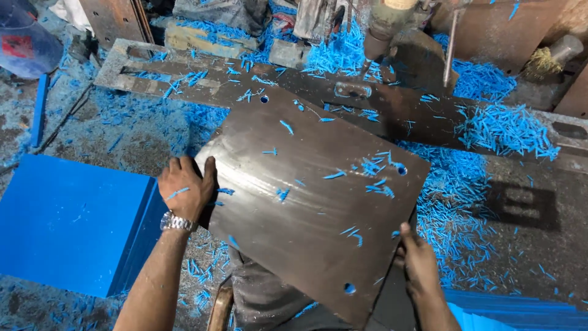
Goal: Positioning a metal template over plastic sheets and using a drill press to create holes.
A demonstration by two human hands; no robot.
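Between our two hands lies the tilted brown steel plate (312, 202), its long diagonal running from our left hand (185, 191), fingers curled over the left edge, to our right hand (416, 257), gripping the lower-right edge.

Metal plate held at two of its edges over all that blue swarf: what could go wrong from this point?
1. The metal plate is gripped only at its edges by the left hand and right hand, both bare; an edge could cut or pinch fingers if it slips.
2. Loose blue shavings lie on the plate's face and may slide off or get trapped underneath it.
3. The plate's far corner sits close to the drill head and could knock it.
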